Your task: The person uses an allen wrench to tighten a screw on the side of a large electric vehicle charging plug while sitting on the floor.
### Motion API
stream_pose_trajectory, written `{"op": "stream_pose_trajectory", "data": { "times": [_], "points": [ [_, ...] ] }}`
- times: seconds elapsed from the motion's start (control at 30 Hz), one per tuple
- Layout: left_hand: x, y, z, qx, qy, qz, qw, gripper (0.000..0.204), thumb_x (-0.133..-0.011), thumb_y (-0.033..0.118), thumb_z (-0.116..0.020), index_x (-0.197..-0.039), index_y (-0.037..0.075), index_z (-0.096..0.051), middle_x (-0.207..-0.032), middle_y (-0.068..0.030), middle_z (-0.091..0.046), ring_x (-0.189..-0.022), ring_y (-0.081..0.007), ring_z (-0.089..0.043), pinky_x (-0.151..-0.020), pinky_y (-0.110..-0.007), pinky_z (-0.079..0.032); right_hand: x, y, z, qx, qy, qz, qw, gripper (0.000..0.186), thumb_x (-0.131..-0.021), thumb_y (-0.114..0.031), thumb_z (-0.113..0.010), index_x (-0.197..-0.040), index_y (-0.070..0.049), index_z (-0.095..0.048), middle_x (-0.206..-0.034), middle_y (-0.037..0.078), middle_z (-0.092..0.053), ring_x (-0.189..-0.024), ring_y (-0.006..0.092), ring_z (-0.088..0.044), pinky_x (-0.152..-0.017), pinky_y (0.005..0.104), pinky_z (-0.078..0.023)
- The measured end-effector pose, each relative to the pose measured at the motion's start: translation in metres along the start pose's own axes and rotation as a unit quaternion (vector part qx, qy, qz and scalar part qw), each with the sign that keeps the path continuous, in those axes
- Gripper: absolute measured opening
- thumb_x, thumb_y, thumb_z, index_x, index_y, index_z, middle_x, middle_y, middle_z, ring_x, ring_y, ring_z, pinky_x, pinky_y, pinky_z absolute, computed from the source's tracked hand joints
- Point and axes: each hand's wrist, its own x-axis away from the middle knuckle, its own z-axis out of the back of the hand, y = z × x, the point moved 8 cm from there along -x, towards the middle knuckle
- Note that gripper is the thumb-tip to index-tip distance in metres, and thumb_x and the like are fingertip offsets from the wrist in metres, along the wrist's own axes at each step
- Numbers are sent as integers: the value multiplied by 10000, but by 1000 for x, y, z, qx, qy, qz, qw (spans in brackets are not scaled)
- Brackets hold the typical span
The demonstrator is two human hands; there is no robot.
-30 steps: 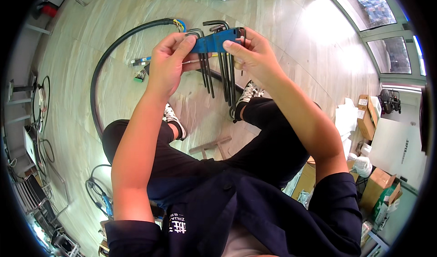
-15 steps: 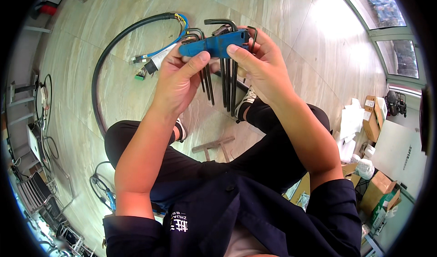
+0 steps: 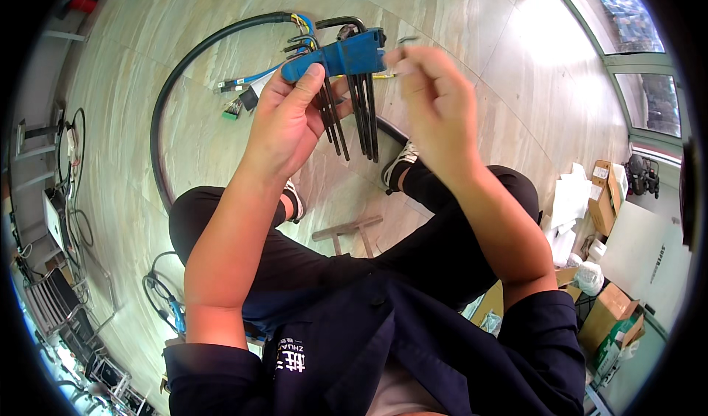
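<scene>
1. Left hand pinches the blue holder of hex keys, above the floor.
2. Right hand, blurred, apparently pinches a small hex key just beside it.
3. Likely stiff, weighty, slick keys; the holder's flat face suits gripping.

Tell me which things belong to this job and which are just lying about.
Seemingly in use:
Blue holder, held in the left hand
Black hex keys, in the holder

Seemingly just lying about:
Cardboard boxes
White sheets
Black cable, though it may be related
</scene>
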Motion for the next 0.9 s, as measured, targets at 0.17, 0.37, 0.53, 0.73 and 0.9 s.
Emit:
{"op": "stream_pose_trajectory", "data": {
  "times": [0.17, 0.37, 0.53, 0.73, 0.9],
  "points": [
    [7, -2, -15, 21, -2, 6, 1000, 171, -1015, 218, -531, -1101, 82, -589, -1009, -46, -649, -909, -164, -636, -781, -357, -536, 16, -8, -40, -60, -120, -71, 988, 134, -925, -63, -609, -1007, 21, -673, -884, 102, -645, -731, 189, -609, -660, 276, -490],
    [10, -6, -21, 37, -91, 35, 995, 192, -1039, 202, -453, -1111, 73, -575, -958, -30, -606, -770, -132, -534, -681, -323, -459, 12, 8, -47, -192, -95, -232, 949, 187, -917, -103, -647, -965, 77, -659, -753, 91, -671, -630, 104, -646, -577, 244, -518],
    [9, -7, -20, 40, -70, 24, 996, 192, -1036, 183, -441, -1113, 69, -575, -961, -25, -605, -763, -128, -513, -695, -301, -437, 10, 12, -48, -208, -58, -234, 948, 183, -896, -107, -654, -943, 69, -662, -739, 82, -676, -640, 111, -659, -591, 241, -533],
    [10, -4, -25, 11, -34, -3, 999, 183, -1028, 220, -497, -1101, 78, -585, -954, -14, -613, -779, -109, -520, -704, -280, -437, 8, 10, -46, -161, -49, -218, 961, 170, -861, -111, -681, -912, 52, -681, -727, 82, -686, -638, 111, -663, -581, 248, -523],
    [8, -4, -21, -23, -4, -33, 999, 219, -1009, 279, -559, -1075, 75, -605, -925, 7, -620, -763, -84, -533, -689, -251, -442, 8, 12, -46, -110, -37, -154, 981, 150, -848, -109, -690, -913, 26, -690, -729, 95, -702, -624, 119, -664, -564, 268, -515]
  ]
}}
